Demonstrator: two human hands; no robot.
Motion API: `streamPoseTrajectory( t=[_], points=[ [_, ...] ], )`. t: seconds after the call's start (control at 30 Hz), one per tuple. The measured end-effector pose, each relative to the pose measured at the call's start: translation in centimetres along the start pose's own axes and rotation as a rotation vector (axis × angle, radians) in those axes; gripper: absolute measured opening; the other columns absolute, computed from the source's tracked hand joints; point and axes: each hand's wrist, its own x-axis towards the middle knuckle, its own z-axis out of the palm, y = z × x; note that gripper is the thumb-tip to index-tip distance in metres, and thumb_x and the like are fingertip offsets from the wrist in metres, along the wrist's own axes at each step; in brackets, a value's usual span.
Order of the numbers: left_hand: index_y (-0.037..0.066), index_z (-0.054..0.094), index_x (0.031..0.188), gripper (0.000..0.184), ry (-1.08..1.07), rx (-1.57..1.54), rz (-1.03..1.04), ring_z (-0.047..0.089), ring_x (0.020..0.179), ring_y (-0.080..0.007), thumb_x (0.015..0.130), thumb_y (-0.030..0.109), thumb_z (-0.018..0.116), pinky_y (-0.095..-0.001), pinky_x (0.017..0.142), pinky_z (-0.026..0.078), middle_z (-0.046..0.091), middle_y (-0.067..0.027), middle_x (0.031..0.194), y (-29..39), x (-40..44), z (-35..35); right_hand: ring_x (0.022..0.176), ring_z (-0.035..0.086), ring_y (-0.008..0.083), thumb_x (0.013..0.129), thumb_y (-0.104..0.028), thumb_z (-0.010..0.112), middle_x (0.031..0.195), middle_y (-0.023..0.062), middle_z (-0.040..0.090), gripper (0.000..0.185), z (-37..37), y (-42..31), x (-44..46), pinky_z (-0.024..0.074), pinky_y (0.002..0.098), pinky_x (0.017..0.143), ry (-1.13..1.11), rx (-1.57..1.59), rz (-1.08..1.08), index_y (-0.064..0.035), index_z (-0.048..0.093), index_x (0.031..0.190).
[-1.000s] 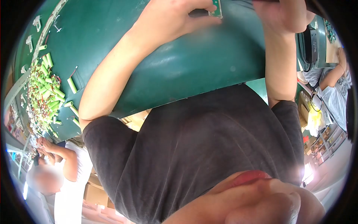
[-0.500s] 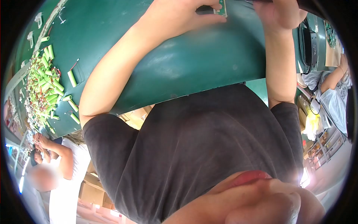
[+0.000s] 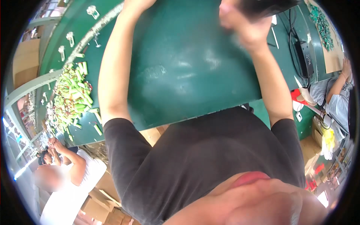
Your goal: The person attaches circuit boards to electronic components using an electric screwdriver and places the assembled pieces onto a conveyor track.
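My left hand (image 3: 140, 3) is at the top edge over the green table (image 3: 180, 75); its fingers are cut off, so I cannot see what it holds. Smeared by motion, my right hand (image 3: 245, 30) is raised at the upper right, its fingers curled against a dark object (image 3: 270, 6). That object is blurred and partly out of frame, so its kind cannot be made out. A thin white stick-like thing (image 3: 275, 35) shows just right of this hand.
Light green wired battery cells (image 3: 75, 93) lie heaped at the left, near small white parts (image 3: 92, 12). A black power adapter (image 3: 304, 58) with cables lies at the right. Beyond it, small green pieces (image 3: 321, 32) lie on cardboard. Co-workers sit at both sides.
My left hand, which pinched a small green circuit board, has moved up and left, mostly out of view. My right hand has shifted left and down. The view has turned.
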Motion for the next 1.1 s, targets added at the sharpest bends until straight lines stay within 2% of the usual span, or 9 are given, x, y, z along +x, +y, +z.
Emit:
streamPoseTrajectory(
  t=[0.13,0.23,0.33,0.4,0.47,0.6,0.73,0.83,1.1],
  points=[
    [0.005,0.073,0.101,0.023,0.051,0.025,-0.079,0.052,0.135,-0.0442,0.087,0.023,0.076,-0.0445,0.109,0.044,0.045,-0.0323,0.152,-9.1,0.5,3.9,0.078,0.062,0.0079,0.088,-0.001,0.077,0.087,0.0008,0.066,0.039,-0.1,0.3,-0.1,0.0504,0.0257,0.069,0.001,-0.043,-0.056,-0.0006,0.057,0.121],
    [0.017,0.075,0.118,0.034,0.119,0.087,-0.126,0.046,0.142,-0.0448,0.087,0.029,0.076,-0.0484,0.112,0.043,0.043,-0.0269,0.157,-11.1,0.6,4.3,0.083,0.061,0.0127,0.088,0.009,0.069,0.092,0.0045,0.064,0.059,0.1,0.9,-0.6,0.0495,0.0291,0.08,-0.01,-0.121,-0.12,0.0022,0.045,0.142],
    [0.013,0.073,0.118,0.034,0.184,0.144,-0.183,0.061,0.127,-0.0354,0.086,0.025,0.076,-0.0415,0.103,0.051,0.058,-0.0192,0.144,-7.3,1.2,0.8,0.082,0.058,0.0131,0.087,0.013,0.064,0.096,0.0063,0.061,0.069,0.5,2.6,-0.9,0.0487,0.0285,0.075,-0.034,-0.004,-0.2,0.0022,0.036,0.149],
    [0.007,0.073,0.116,0.031,-0.147,-0.18,-0.414,0.069,0.111,-0.0283,0.091,0.025,0.073,-0.0375,0.097,0.053,0.072,-0.016,0.117,-1.1,2.9,-5.9,0.079,0.057,0.0123,0.088,0.014,0.063,0.094,0.0058,0.061,0.069,0.5,2.2,-0.9,0.0475,0.0273,0.071,-0.002,-0.169,-0.236,0.0013,0.036,0.15],
    [0.001,0.069,0.121,0.032,-0.473,-0.39,-0.16,0.067,0.096,-0.0148,0.099,0.024,0.067,-0.0304,0.088,0.052,0.072,-0.0102,0.106,3.0,2.6,-11.1,0.083,0.059,0.0105,0.087,0.008,0.069,0.1,0.0071,0.063,0.056,0.3,2.2,-1.3,0.0495,0.0275,0.073,0.024,-0.157,-0.163,0.0007,0.043,0.137],
    [0.001,0.072,0.106,0.022,-0.648,-0.496,0.297,0.07,0.093,-0.0299,0.091,0.017,0.069,-0.0381,0.082,0.055,0.072,-0.0135,0.108,16.4,-1.8,-16.0,0.083,0.06,0.0087,0.088,0.005,0.071,0.1,0.0065,0.064,0.049,0.0,2.1,-1.2,0.0501,0.0271,0.073,0.034,-0.146,-0.145,0.0,0.047,0.13],
    [-0.005,0.069,0.102,0.033,-0.793,-0.721,0.791,0.068,0.091,-0.0308,0.078,0.018,0.068,-0.0408,0.077,0.055,0.069,-0.0215,0.107,21.6,-6.0,-15.2,0.079,0.057,0.0074,0.089,0.01,0.065,0.092,0.0035,0.06,0.049,0.6,1.3,-0.8,0.048,0.0262,0.069,0.051,-0.023,-0.143,-0.0013,0.044,0.132],
    [-0.012,0.066,0.096,0.041,-0.608,-0.883,0.861,0.069,0.09,-0.0359,0.069,0.019,0.064,-0.0406,0.075,0.056,0.068,-0.0262,0.102,21.7,-7.4,-15.9,0.081,0.057,0.0075,0.09,0.011,0.064,0.096,0.0038,0.059,0.05,0.5,1.3,-0.8,0.0479,0.0256,0.07,0.038,0.034,-0.127,-0.0022,0.043,0.133],
    [-0.008,0.068,0.086,0.021,-0.451,-0.748,0.858,0.069,0.067,-0.0311,0.09,0.008,0.055,-0.0342,0.068,0.055,0.073,-0.0183,0.086,20.3,-7.3,-20.9,0.086,0.058,0.0061,0.09,0.009,0.067,0.098,0.0026,0.06,0.05,0.5,1.2,-1.0,0.0496,0.0253,0.073,0.091,0.146,-0.007,-0.0033,0.044,0.133]
  ],
)
